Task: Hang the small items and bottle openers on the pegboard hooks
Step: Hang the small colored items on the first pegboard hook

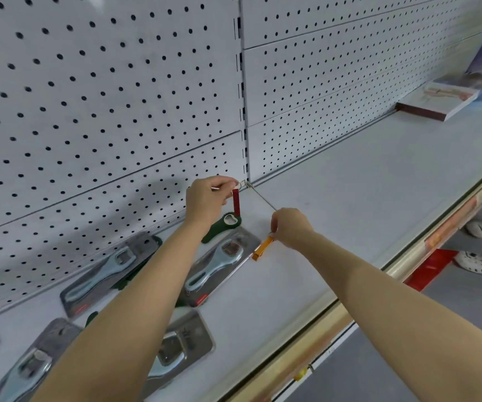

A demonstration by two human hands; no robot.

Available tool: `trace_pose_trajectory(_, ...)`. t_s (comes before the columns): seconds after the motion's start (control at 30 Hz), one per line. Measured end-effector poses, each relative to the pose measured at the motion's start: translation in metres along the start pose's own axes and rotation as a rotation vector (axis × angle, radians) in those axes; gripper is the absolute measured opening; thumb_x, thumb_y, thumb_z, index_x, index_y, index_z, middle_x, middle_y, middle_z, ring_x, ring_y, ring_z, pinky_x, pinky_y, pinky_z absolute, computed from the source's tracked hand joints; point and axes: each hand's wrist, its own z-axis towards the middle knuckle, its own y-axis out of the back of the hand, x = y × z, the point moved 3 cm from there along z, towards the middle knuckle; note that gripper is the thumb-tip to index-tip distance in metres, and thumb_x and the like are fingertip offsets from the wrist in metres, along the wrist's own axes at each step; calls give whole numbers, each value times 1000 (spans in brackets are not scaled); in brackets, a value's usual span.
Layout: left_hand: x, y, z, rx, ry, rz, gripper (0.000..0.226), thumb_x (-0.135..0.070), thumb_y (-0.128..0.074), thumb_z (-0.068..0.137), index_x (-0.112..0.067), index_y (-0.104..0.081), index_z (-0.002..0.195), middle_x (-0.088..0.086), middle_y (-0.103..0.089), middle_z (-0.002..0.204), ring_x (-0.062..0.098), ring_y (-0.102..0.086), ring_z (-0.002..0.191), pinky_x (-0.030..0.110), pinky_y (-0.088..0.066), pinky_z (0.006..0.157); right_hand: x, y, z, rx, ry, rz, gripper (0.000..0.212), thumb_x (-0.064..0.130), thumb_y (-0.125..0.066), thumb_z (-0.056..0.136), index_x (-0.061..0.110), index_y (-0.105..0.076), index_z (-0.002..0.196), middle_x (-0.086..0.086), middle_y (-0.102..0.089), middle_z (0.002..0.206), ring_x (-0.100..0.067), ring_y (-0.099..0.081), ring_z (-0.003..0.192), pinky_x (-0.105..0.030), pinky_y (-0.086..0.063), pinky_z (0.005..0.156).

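My left hand [205, 200] pinches the split ring of a red keychain bottle opener [236, 202] between thumb and fingertips; the red bar hangs straight down from the ring. The ring sits at the wall end of a thin metal peg hook [263, 198], close to the base of the white pegboard [103, 111]; I cannot tell whether the ring is threaded onto the wire. My right hand [290, 226] is at the outer end of the same hook, fingers curled, pinching the ring of an orange keychain bottle opener [262, 246], which hangs tilted below the hand, just above the shelf [335, 198].

A green bottle opener [223, 224] lies flat on the shelf directly under the red one. Beside it, near the orange opener, lies a carded pale blue bottle opener [219, 261]. A second carded opener [109, 271] lies against the pegboard base, and two more [181, 352] [30, 364] lie nearer the shelf's front edge, partly hidden by my left forearm. A flat box [440, 101] rests far right on the shelf.
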Motion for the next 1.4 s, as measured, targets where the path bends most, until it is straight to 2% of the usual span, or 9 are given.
trace_pose_trajectory(0.13,0,8,-6,8,-6,4,16,-20,-67,92,-16,-78,104,-3,-75,97,12,-69,85,28,-61,76,-3,-4,-5,-12,-42,22,10,10,-62,87,5,-69,91,-7,-64,87,-21,-63,78,-29,-53,65)
trace_pose_trajectory(0.27,-3,21,-13,26,-39,39,16,-23,-66,93,-20,-78,103,-12,-73,96,6,-66,81,21,-59,72,-5,-7,-19,-159,-35,76,8,9,-53,92,8,-59,97,-8,-60,93,-27,-63,82,-37,-53,67)
trace_pose_trajectory(0.43,-12,37,-31,-7,-40,-28,14,-16,-69,91,-17,-78,102,-9,-75,93,9,-70,83,14,-55,64,1,3,-46,-303,-52,608,10,3,-51,94,9,-60,91,-11,-69,78,-22,-71,64,-37,-61,63)
trace_pose_trajectory(0.57,-22,53,-55,-58,-32,-66,14,-13,-73,87,-14,-79,100,-5,-77,90,9,-73,77,14,-55,63,16,18,-68,-381,42,790,12,-6,-58,85,2,-67,83,-15,-72,73,-27,-72,64,-42,-61,68)
trace_pose_trajectory(0.73,-36,88,-102,-186,-2,-128,12,-12,-76,84,-11,-78,96,1,-77,84,12,-74,72,19,-57,63,36,27,-100,-378,130,873,19,-4,-64,80,11,-70,72,-10,-72,69,-24,-71,60,-44,-61,68)
trace_pose_trajectory(0.83,-41,109,-140,-270,18,-150,11,-14,-76,85,-13,-78,95,-1,-77,84,9,-73,72,17,-56,62,49,29,-125,-365,202,923,13,2,-70,78,14,-72,72,-7,-73,70,-28,-70,65,-46,-60,72)
trace_pose_trajectory(0.93,-44,126,-181,-337,45,-189,10,-11,-75,85,-15,-78,93,1,-77,85,11,-73,71,22,-59,67,63,28,-158,-340,292,992,17,-2,-68,81,14,-72,75,-10,-73,73,-31,-71,68,-44,-60,73)
trace_pose_trajectory(1.2,-64,175,-283,-453,22,-154,10,-9,-73,86,-17,-77,90,1,-76,86,7,-71,71,17,-57,64,119,33,-248,-284,481,990,9,-2,-69,83,4,-74,87,-12,-74,77,-24,-73,69,-34,-62,70)
trace_pose_trajectory(1.4,-77,248,-340,-522,-24,-95,10,-11,-73,87,-18,-79,92,0,-77,85,11,-73,75,26,-59,71,184,44,-307,-281,611,963,10,6,-70,84,15,-73,82,-3,-72,74,-22,-70,71,-38,-60,72)
